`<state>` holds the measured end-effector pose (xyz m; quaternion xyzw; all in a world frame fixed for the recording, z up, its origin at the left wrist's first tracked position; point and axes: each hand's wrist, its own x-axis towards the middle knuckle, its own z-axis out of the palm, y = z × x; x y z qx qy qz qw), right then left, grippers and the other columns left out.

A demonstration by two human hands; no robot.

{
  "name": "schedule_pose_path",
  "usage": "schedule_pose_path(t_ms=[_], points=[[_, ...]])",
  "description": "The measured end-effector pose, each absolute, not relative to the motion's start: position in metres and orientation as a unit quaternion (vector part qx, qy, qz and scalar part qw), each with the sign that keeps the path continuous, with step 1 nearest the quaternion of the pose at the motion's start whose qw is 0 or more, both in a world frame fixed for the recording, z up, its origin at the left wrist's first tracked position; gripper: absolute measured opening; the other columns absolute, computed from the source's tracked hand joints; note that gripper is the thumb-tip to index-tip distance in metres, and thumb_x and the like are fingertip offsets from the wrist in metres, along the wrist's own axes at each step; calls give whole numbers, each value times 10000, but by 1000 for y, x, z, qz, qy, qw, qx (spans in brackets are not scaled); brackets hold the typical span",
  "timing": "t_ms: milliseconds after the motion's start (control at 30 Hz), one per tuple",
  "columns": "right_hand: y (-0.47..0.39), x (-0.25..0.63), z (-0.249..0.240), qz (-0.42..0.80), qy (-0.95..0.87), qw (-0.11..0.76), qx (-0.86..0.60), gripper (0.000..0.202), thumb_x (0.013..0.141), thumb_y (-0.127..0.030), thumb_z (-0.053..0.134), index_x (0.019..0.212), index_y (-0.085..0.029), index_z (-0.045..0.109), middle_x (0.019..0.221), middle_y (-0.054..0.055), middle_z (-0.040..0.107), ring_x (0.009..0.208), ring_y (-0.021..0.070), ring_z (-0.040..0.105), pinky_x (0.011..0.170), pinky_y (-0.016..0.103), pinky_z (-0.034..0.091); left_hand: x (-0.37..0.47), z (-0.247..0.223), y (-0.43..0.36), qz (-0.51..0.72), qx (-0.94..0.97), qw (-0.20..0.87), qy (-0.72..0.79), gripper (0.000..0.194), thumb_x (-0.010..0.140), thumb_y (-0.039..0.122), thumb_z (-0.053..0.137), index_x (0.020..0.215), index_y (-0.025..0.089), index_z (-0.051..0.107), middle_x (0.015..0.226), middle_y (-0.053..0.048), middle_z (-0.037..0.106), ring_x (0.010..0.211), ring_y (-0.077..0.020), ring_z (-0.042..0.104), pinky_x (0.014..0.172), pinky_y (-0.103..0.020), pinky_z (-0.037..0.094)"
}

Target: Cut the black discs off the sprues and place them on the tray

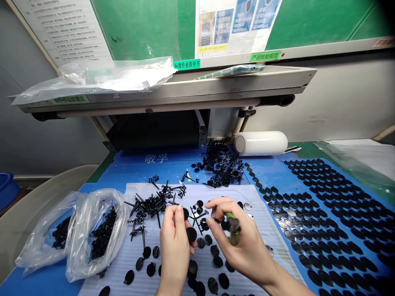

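Note:
My left hand [174,238] pinches a black plastic sprue frame with round discs [194,224] over a white corrugated sheet [247,205]. My right hand [237,238] grips a green-handled cutter [232,228], its jaws close to the frame. Loose black discs [148,263] lie on the sheet below my hands. A heap of bare black sprue sticks [151,203] sits just left of my left hand.
Two clear bags of black parts [89,234] lie at the left. Rows of black discs [324,213] cover a blue sheet at the right. More moulded frames [222,166] pile at the back by a white roller [261,142], under a conveyor shelf [185,88].

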<state>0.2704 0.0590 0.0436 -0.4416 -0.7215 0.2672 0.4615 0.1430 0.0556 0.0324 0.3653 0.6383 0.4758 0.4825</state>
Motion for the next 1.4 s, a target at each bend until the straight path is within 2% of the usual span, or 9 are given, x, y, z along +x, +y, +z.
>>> schedule_pose_path(t_ms=[67, 167, 233, 300, 467, 667, 833, 1167, 1400], points=[[56, 282, 41, 307, -694, 435, -485, 154, 741, -106, 442, 812, -221, 369, 913, 30, 463, 815, 176, 476, 708, 312, 401, 142, 38, 57, 477, 349, 495, 637, 296, 785, 507, 362, 699, 227, 394, 552, 79, 391, 306, -48, 396, 259, -145, 252], [50, 299, 30, 390, -685, 305, -534, 204, 671, -80, 415, 816, -220, 383, 816, 8, 479, 713, 171, 486, 646, 310, 417, 137, 46, 54, 459, 329, 544, 621, 310, 757, 532, 397, 709, 226, 405, 546, 80, 405, 292, -32, 375, 245, -124, 209], [45, 303, 23, 425, -705, 216, -525, 281, 592, -46, 407, 818, -213, 419, 795, 5, 500, 750, 184, 499, 665, 304, 416, 136, 50, 51, 451, 319, 578, 601, 313, 748, 537, 413, 720, 225, 415, 537, 84, 400, 289, -17, 336, 246, -112, 178], [39, 300, 19, 439, -729, 177, -496, 342, 530, -31, 401, 820, -205, 452, 825, 11, 513, 802, 188, 500, 708, 291, 409, 136, 51, 49, 446, 324, 602, 577, 306, 749, 529, 424, 734, 223, 428, 516, 89, 385, 289, -7, 299, 255, -106, 152], [31, 284, 22, 446, -753, 188, -445, 368, 499, -40, 406, 826, -197, 472, 848, 13, 514, 786, 167, 490, 757, 263, 395, 138, 53, 45, 446, 354, 606, 555, 276, 755, 493, 448, 739, 218, 440, 467, 103, 318, 299, -17, 251, 265, -116, 188], [32, 284, 20, 404, -787, 202, -421, 353, 471, -59, 367, 777, -204, 468, 749, 12, 521, 672, 166, 491, 612, 250, 417, 139, 53, 41, 440, 372, 597, 558, 259, 777, 460, 430, 699, 214, 429, 432, 105, 259, 313, -35, 222, 273, -131, 185], [32, 284, 22, 368, -809, 194, -416, 311, 459, -76, 360, 712, -213, 476, 698, 8, 531, 611, 166, 491, 555, 250, 413, 140, 52, 41, 440, 351, 622, 544, 271, 757, 450, 469, 655, 204, 418, 427, 107, 273, 313, -29, 195, 270, -137, 165], [36, 285, 19, 342, -828, 172, -409, 305, 481, -55, 371, 714, -207, 498, 667, -5, 547, 617, 162, 494, 573, 236, 405, 139, 51, 41, 435, 336, 640, 536, 260, 776, 407, 469, 638, 195, 409, 408, 113, 299, 296, -15, 201, 273, -129, 169], [44, 274, 13, 299, -834, 163, -435, 233, 504, -43, 366, 664, -205, 417, 642, -13, 510, 568, 145, 451, 534, 229, 365, 130, 44, 45, 488, 282, 633, 531, 290, 764, 396, 500, 595, 195, 376, 373, 124, 265, 293, -13, 173, 270, -118, 144]])
